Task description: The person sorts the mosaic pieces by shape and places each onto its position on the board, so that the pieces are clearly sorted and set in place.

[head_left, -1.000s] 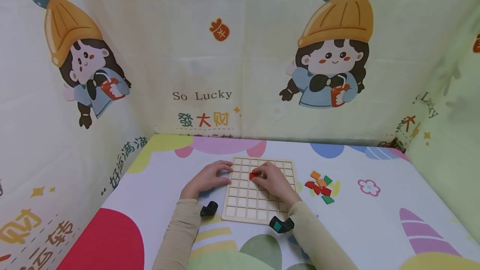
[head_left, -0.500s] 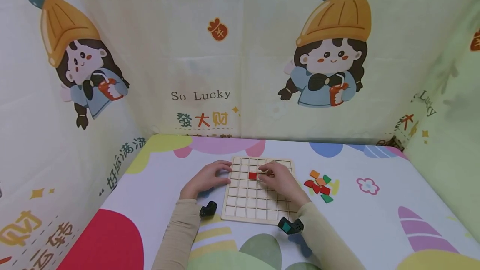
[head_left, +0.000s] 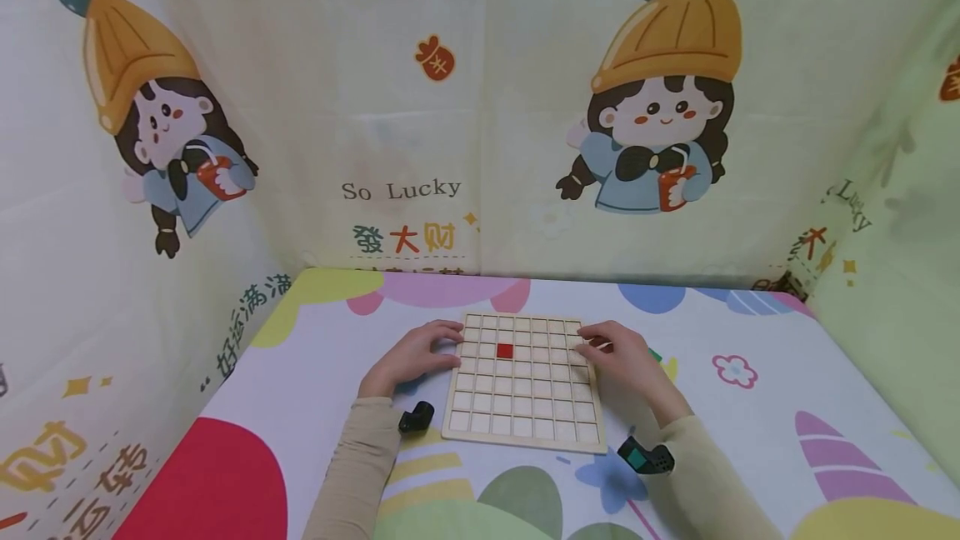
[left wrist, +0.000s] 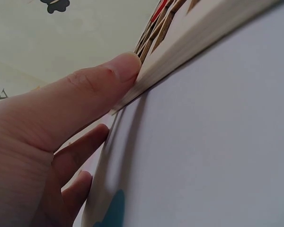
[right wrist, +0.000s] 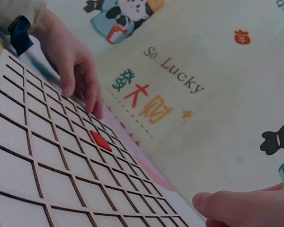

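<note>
A red square tile [head_left: 505, 351] lies in one cell of the wooden grid board [head_left: 534, 409], towards its far side. My left hand [head_left: 411, 359] rests along the board's left edge with its fingers spread apart. In the left wrist view the thumb of the left hand [left wrist: 78, 94] touches the board's side. My right hand [head_left: 628, 361] is at the board's upper right edge, thumb and fingers apart, holding nothing. The right wrist view shows the red tile [right wrist: 101, 141] flat in its cell, with the thumb of the right hand [right wrist: 248, 205] off to the side.
A green piece [head_left: 655, 354] peeks out behind the right hand, which hides the other loose pieces. The patterned tabletop [head_left: 735, 440] extends to the right of the board. A printed cloth backdrop [head_left: 525, 148] stands behind and at both sides.
My right hand has let go of the red tile and moved right, from over the board to its right edge, now covering most loose pieces. The left hand has stayed in place.
</note>
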A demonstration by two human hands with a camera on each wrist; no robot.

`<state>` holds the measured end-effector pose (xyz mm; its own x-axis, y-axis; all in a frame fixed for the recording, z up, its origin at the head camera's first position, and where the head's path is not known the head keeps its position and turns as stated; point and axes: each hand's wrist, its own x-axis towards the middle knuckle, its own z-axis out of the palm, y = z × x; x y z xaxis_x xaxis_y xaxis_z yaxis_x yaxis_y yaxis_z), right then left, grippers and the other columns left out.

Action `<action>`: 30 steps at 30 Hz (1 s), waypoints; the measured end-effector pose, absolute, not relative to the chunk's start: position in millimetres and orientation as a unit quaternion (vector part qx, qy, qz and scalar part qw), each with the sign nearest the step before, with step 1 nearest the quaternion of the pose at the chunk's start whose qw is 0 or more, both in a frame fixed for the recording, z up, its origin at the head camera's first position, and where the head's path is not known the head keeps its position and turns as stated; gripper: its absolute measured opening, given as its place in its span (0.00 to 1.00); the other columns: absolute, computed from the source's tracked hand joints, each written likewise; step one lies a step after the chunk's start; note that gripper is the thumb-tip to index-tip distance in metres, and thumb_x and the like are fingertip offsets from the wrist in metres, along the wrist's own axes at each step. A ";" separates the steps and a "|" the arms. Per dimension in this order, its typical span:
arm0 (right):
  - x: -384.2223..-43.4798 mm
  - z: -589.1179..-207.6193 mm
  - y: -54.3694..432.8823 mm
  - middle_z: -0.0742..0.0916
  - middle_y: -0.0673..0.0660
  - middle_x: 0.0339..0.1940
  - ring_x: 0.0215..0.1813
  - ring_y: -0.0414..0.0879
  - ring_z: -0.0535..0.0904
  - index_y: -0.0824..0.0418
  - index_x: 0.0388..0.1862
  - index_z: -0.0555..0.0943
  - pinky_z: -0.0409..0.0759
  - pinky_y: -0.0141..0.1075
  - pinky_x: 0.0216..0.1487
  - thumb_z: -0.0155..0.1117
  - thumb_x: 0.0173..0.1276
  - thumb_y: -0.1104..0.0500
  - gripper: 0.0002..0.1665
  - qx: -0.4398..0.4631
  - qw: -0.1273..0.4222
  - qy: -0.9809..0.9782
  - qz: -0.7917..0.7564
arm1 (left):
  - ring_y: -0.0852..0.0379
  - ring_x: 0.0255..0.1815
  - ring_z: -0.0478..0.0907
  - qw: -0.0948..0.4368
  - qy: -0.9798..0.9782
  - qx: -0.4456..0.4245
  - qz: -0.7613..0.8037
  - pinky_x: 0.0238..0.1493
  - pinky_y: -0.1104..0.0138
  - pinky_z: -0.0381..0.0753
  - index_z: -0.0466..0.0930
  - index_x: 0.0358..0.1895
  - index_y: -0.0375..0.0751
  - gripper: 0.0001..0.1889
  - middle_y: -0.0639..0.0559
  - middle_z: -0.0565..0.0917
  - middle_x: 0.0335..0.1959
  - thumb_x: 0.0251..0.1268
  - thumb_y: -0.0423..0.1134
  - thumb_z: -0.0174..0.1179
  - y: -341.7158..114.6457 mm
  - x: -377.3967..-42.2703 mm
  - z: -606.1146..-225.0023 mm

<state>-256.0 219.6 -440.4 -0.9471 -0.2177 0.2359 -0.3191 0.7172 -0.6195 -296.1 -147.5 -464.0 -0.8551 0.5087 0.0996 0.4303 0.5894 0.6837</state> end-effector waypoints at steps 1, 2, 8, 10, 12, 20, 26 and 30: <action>-254.8 -439.7 224.2 0.85 0.58 0.47 0.45 0.51 0.82 0.64 0.52 0.83 0.83 0.46 0.46 0.69 0.66 0.56 0.19 0.145 0.078 -0.925 0.343 | 0.50 0.71 0.65 0.053 0.890 0.264 0.368 0.71 0.55 0.63 0.82 0.54 0.43 0.19 0.52 0.73 0.67 0.60 0.42 0.69 -147.4 -296.2 -464.2; -253.8 -439.4 229.1 0.85 0.59 0.47 0.45 0.52 0.82 0.65 0.52 0.83 0.83 0.47 0.46 0.69 0.66 0.56 0.19 0.144 0.081 -0.926 0.339 | 0.50 0.71 0.65 0.055 0.890 0.261 0.368 0.71 0.55 0.63 0.82 0.54 0.43 0.19 0.52 0.73 0.67 0.60 0.42 0.69 -147.3 -296.4 -464.3; -248.2 -437.2 255.1 0.85 0.61 0.49 0.45 0.54 0.82 0.64 0.55 0.82 0.83 0.50 0.49 0.69 0.66 0.56 0.21 0.118 0.076 -0.935 0.325 | 0.50 0.71 0.65 0.056 0.889 0.260 0.372 0.71 0.55 0.63 0.82 0.54 0.42 0.19 0.52 0.74 0.67 0.59 0.42 0.70 -147.8 -296.6 -465.4; -246.1 -436.5 262.1 0.85 0.61 0.49 0.46 0.54 0.82 0.64 0.56 0.81 0.83 0.50 0.49 0.68 0.66 0.55 0.22 0.109 0.071 -0.935 0.330 | 0.50 0.71 0.65 0.055 0.888 0.262 0.374 0.71 0.55 0.63 0.82 0.54 0.42 0.19 0.52 0.74 0.67 0.59 0.42 0.70 -148.3 -296.8 -465.9; -243.9 -436.2 268.5 0.85 0.61 0.50 0.47 0.54 0.82 0.64 0.56 0.81 0.83 0.49 0.49 0.68 0.66 0.54 0.23 0.099 0.064 -0.936 0.332 | 0.50 0.71 0.65 0.054 0.887 0.264 0.375 0.71 0.54 0.63 0.82 0.54 0.42 0.19 0.51 0.74 0.67 0.59 0.42 0.70 -148.4 -297.2 -466.4; -233.8 -437.7 286.5 0.84 0.59 0.51 0.50 0.54 0.80 0.61 0.58 0.80 0.82 0.40 0.44 0.66 0.67 0.46 0.27 0.060 0.027 -0.944 0.323 | 0.49 0.71 0.65 0.052 0.886 0.269 0.374 0.71 0.54 0.63 0.82 0.54 0.42 0.20 0.51 0.74 0.67 0.59 0.42 0.70 -148.7 -298.1 -467.4; -227.8 -439.8 297.3 0.85 0.60 0.50 0.50 0.54 0.80 0.62 0.57 0.81 0.82 0.39 0.42 0.67 0.66 0.44 0.29 0.055 0.020 -0.945 0.323 | 0.49 0.71 0.65 0.051 0.885 0.273 0.373 0.71 0.53 0.64 0.82 0.54 0.41 0.20 0.51 0.73 0.67 0.59 0.42 0.70 -148.2 -298.1 -467.3; -225.6 -440.7 303.8 0.84 0.61 0.52 0.50 0.54 0.79 0.62 0.57 0.81 0.82 0.37 0.43 0.67 0.66 0.44 0.28 0.050 0.008 -0.946 0.320 | 0.49 0.71 0.65 0.051 0.886 0.271 0.373 0.71 0.53 0.64 0.82 0.54 0.42 0.20 0.51 0.73 0.67 0.59 0.42 0.70 -148.5 -298.4 -467.3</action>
<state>-225.6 303.8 -440.7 -0.9949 -0.0892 0.0467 -0.0992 0.7897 -0.6054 -298.4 -148.5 -467.3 -0.8480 0.5180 0.1117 0.4422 0.5756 0.6879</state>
